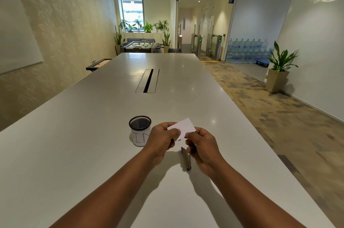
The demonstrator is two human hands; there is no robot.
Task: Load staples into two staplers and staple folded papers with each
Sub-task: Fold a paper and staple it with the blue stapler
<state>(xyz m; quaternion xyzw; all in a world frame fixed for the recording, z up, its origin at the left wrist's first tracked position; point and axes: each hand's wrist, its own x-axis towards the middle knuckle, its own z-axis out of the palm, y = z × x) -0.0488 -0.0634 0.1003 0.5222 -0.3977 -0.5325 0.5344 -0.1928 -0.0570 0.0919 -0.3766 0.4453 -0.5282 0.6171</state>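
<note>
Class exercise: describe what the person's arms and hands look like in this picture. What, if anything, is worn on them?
Both forearms are bare as far as the picture's lower edge: no sleeves show. The left hand and right hand wear no gloves, and no watch, bracelet or ring is visible.

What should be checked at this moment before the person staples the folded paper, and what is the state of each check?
1. Folded paper held by both hands: ok; the left hand and right hand pinch it above the table.
2. Stapler within reach: ok; it lies on the table just below the hands.
3. A hand free to take the stapler: not ok; both grip the paper.
4. Stapler loaded with staples: cannot tell.
5. Second stapler located: cannot tell; only one is visible.
6. Mesh cup clear of the work: ok; it stands upright left of the hands.
</note>
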